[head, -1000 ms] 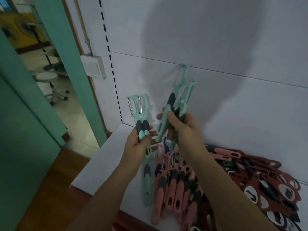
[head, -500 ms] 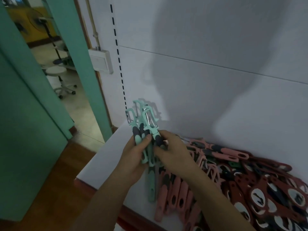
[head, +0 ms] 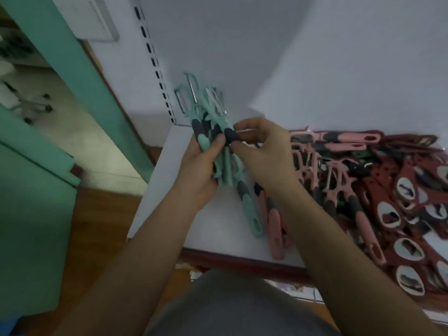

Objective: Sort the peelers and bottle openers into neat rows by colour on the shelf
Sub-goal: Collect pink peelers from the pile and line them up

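A bundle of mint-green peelers [head: 206, 110] with dark grey grips stands blades-up over the left end of the white shelf [head: 169, 180]. My left hand [head: 198, 166] grips the bundle's handles from the left. My right hand [head: 261, 154] pinches the same bundle from the right at the dark grips. One more green peeler [head: 249, 209] lies flat on the shelf under my hands. Pink peelers [head: 276, 229] lie beside it in a row. Dark red bottle openers [head: 407, 214] are heaped at the right.
The shelf's white back panel [head: 315, 69] rises close behind the bundle, with a slotted upright [head: 157, 73] at its left. The red front edge [head: 242, 263] of the shelf runs below. Left of the shelf stand a green door frame [head: 80, 69] and wooden floor [head: 97, 226].
A second ago each hand held its own set of green peelers apart. The hands have come together and lowered, and the peelers now form one bundle held by both.
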